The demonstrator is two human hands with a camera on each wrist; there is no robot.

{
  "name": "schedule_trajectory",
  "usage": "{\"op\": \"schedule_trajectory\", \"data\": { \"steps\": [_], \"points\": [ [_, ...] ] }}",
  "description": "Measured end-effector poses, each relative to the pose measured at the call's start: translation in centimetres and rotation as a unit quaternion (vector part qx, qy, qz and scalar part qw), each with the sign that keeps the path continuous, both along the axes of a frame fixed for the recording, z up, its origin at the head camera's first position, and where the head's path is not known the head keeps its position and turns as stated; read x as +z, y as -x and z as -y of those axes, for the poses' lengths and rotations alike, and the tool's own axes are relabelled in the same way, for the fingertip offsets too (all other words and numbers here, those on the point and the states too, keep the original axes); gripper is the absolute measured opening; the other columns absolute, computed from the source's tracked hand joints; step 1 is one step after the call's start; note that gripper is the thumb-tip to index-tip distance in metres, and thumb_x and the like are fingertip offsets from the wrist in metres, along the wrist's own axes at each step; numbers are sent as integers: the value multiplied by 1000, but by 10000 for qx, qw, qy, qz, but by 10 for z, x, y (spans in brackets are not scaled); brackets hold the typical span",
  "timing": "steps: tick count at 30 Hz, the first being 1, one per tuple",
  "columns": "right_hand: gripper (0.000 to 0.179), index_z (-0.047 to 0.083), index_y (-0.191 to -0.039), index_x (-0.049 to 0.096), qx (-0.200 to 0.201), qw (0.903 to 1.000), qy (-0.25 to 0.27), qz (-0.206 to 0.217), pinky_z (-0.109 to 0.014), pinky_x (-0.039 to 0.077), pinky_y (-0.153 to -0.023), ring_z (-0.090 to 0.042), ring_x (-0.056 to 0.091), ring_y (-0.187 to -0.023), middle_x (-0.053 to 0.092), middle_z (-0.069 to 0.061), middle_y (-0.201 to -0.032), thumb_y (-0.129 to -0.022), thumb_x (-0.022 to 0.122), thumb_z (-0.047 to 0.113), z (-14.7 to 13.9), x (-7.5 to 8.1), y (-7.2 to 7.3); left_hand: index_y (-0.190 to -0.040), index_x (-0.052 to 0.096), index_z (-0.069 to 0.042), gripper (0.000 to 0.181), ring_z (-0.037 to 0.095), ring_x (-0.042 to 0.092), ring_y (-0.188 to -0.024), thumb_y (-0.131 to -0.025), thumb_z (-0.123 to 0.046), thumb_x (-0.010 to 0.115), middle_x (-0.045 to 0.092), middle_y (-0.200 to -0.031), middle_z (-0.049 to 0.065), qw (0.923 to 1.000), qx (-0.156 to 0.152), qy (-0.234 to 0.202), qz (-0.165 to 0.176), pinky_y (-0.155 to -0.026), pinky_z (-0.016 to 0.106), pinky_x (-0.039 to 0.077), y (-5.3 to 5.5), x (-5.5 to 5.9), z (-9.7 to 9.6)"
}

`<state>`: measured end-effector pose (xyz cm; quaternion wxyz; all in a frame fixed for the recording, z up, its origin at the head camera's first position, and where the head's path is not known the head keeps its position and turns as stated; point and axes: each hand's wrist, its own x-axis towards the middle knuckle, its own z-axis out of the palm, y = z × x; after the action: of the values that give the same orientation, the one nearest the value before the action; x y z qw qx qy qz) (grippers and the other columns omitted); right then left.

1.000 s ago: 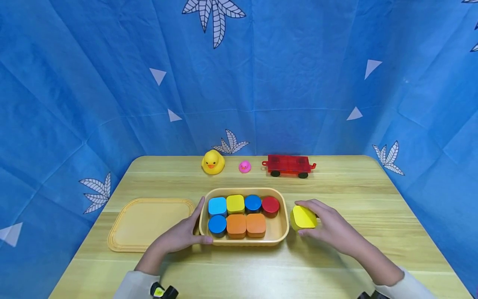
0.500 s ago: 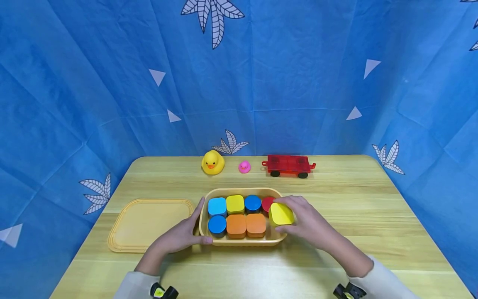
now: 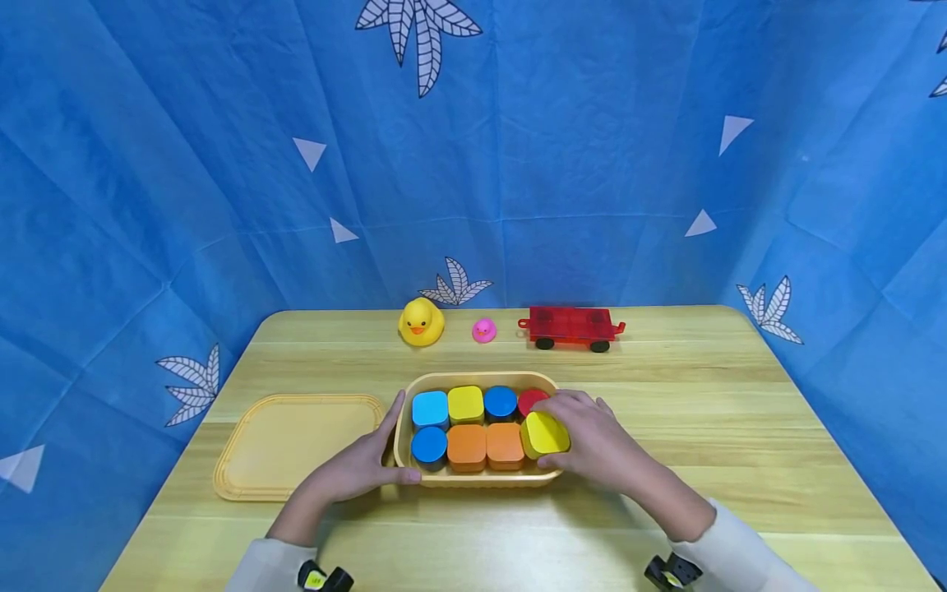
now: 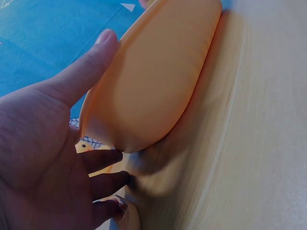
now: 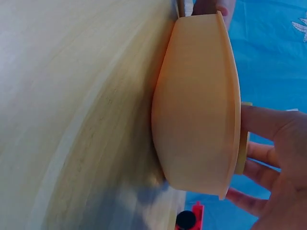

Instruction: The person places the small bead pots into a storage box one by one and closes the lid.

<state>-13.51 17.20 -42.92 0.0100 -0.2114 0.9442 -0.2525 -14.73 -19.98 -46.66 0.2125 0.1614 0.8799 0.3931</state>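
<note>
A tan plastic box [image 3: 473, 480] with rounded ends stands on the table, with several coloured blocks inside. My left hand [image 3: 360, 464] spans the box's left end; its thumb lies along the front rim and its fingers go round the end, as the left wrist view also shows. My right hand [image 3: 602, 440] pinches a yellow block [image 3: 545, 433] between thumb and fingers at the box's front right corner, low inside the rim. Beside it sit an orange block [image 3: 505, 444] and, behind, a partly covered red block [image 3: 531, 400]. In the right wrist view the wall hides most of the yellow block.
A flat tan lid [image 3: 296, 444] lies left of the box. Along the back edge stand a yellow rubber duck [image 3: 421, 323], a small pink duck [image 3: 484, 330] and a red toy wagon [image 3: 570, 326]. A blue cloth [image 3: 503, 164] hangs behind the table.
My right hand has carried the yellow block leftward from beside the box, over its right rim, and down into the front right corner. The left hand has stayed at the left end.
</note>
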Motion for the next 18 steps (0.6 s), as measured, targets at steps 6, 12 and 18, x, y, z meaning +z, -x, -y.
{"op": "schedule_trajectory", "data": {
  "steps": [6, 12, 18],
  "points": [
    [71, 13, -138, 64, -14, 9988, -469, 114, -81, 25, -109, -34, 48, -136, 62, -9, -139, -76, 94, 31, 6, 2, 2, -166, -13, -25, 120, 43, 26, -153, -90, -50, 78, 10, -172, 15, 10000, 12, -15, 58, -120, 60, 29, -1, 1, -1],
    [71, 13, -138, 63, 16, 9970, -716, 288, -81, 22, -110, -34, 47, -138, 60, -9, -141, -77, 93, 32, 11, 2, 6, -166, -13, -24, 120, 43, 26, -153, -90, -49, 77, 12, -172, 16, 10000, 16, -3, 65, -120, 60, 29, -1, 1, -1],
    [67, 13, -133, 65, 183, 9958, -819, 356, -81, 27, -108, -32, 51, -131, 61, -6, -133, -76, 94, 31, 14, 0, 11, -166, -12, -25, 120, 43, 27, -153, -90, -49, 78, 12, -172, 16, 10000, -4, -39, 74, -120, 60, 29, -1, 2, 0]
  ]
}}
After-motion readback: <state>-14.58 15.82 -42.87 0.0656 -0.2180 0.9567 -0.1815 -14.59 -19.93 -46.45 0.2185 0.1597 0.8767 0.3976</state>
